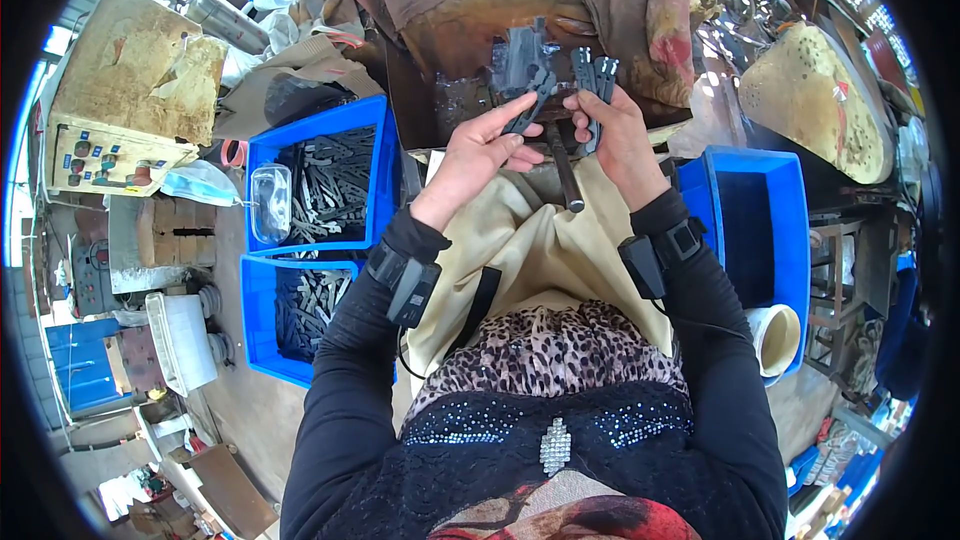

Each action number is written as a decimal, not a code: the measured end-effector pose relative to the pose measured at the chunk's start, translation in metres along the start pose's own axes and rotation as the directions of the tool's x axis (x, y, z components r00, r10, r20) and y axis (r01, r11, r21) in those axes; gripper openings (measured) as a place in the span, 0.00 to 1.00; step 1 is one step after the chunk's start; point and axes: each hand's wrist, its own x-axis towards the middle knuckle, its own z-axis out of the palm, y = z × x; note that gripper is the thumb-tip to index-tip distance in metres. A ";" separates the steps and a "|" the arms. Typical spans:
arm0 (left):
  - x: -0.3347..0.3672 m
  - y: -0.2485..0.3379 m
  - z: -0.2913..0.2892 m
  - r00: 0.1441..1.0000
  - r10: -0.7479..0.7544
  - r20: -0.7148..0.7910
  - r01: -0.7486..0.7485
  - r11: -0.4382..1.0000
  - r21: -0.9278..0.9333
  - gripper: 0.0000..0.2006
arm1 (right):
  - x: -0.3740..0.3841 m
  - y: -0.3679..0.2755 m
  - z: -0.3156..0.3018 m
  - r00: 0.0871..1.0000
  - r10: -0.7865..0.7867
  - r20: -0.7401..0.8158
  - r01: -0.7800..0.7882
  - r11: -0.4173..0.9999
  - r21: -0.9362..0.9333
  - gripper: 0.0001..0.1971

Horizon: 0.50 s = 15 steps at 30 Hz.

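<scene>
My left hand (487, 147) is closed round a dark flat metal part (541, 92), long and narrow, tilted up to the right. In my right hand (622, 135) are two or so similar dark metal strips (594, 80), pinched upright between thumb and fingers. Both hands are close together in front of a rust-brown, cloth-draped machine (440, 20). Behind the left hand's part stands a wet-looking grey block (520, 55). Between my hands a dark bar (565, 172) sticks out toward me. The exact kind of the metal parts cannot be made out.
Two blue bins (380, 170) (262, 365) at my left hold many dark metal pieces, with a clear plastic container (270, 202) on the far one. At my right stands another blue bin (790, 230), beside a cream pipe-like bucket (778, 340). A control box (110, 162) is far left.
</scene>
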 end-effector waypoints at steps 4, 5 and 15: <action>0.000 0.003 0.006 1.000 -0.025 0.014 0.027 0.994 -0.109 0.25 | -0.002 -0.005 0.006 0.997 0.055 0.051 -0.055 0.998 0.007 0.02; 0.001 0.003 0.007 1.000 -0.030 0.001 0.030 0.995 -0.097 0.25 | -0.002 -0.006 0.006 0.995 0.072 0.066 -0.072 0.997 0.005 0.02; 0.010 -0.016 -0.005 0.991 -0.124 -0.042 0.126 0.991 0.035 0.19 | -0.002 -0.006 0.011 0.992 0.097 0.082 -0.096 0.995 -0.018 0.01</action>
